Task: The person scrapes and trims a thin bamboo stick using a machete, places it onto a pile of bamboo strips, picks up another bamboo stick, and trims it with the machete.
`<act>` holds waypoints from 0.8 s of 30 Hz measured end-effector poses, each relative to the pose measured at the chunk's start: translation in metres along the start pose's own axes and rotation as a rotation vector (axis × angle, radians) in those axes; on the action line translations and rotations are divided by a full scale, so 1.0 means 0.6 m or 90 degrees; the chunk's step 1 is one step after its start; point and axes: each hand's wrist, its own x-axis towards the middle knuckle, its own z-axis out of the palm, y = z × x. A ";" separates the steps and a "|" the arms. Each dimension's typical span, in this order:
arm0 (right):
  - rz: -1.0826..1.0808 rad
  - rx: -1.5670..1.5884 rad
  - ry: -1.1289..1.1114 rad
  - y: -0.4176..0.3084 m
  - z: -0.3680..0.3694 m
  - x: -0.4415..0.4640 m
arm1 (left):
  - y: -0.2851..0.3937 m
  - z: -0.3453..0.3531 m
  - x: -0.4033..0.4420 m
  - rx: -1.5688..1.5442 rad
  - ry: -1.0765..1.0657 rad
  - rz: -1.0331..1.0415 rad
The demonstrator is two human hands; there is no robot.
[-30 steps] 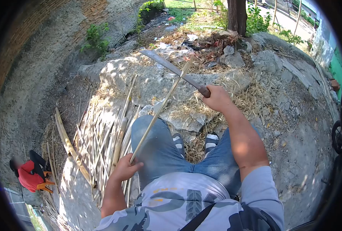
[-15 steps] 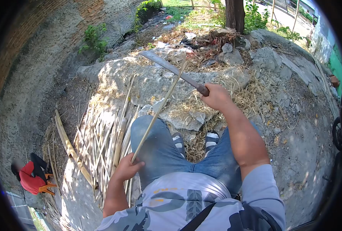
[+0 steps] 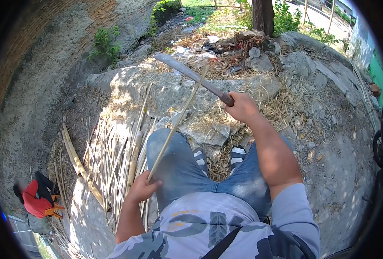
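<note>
My right hand [image 3: 243, 107] is closed round the dark handle of a machete [image 3: 185, 72], whose long blade points up and to the left. My left hand [image 3: 143, 188] grips the lower end of a thin bamboo strip [image 3: 174, 129] near my left thigh. The strip slants up and to the right, and its far end crosses the blade. From this view I cannot tell whether blade and strip touch. To the left of my leg lies a pile of split bamboo strips [image 3: 113, 162].
A split bamboo pole [image 3: 80, 164] lies left of the pile. A person in red [image 3: 35, 199] sits on an orange chair [image 3: 53, 211] at far left. Ahead are a broken concrete slab [image 3: 170, 93], rubble, litter and a tree trunk [image 3: 263, 17]. A brick wall stands at left.
The machete's tip has shifted very slightly up and left. My left hand and the bamboo strip look almost unchanged.
</note>
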 end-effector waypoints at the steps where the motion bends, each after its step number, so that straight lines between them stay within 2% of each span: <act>1: -0.004 0.006 -0.002 -0.001 0.000 0.000 | -0.001 0.000 0.000 0.001 0.002 -0.002; 5: -0.001 0.032 -0.018 -0.006 -0.006 -0.003 | -0.006 0.002 0.002 -0.002 0.004 -0.005; 8: -0.091 0.048 -0.044 -0.001 0.002 -0.001 | -0.009 0.002 0.006 0.005 0.003 0.003; 11: -0.107 -0.064 -0.116 -0.017 0.002 -0.013 | -0.005 0.002 0.008 -0.008 -0.007 -0.010; 14: -0.179 -0.167 -0.177 -0.047 0.000 -0.024 | 0.008 0.000 0.005 0.012 -0.019 -0.028; 17: -0.333 -0.138 -0.090 -0.036 0.029 -0.028 | 0.018 -0.004 0.000 0.030 -0.023 -0.038; 20: -0.306 -0.153 -0.094 -0.043 0.022 -0.024 | 0.016 -0.006 -0.001 0.011 -0.026 -0.043; 24: -0.103 -0.125 -0.008 -0.014 -0.019 -0.009 | 0.002 -0.008 -0.010 -0.021 -0.019 -0.045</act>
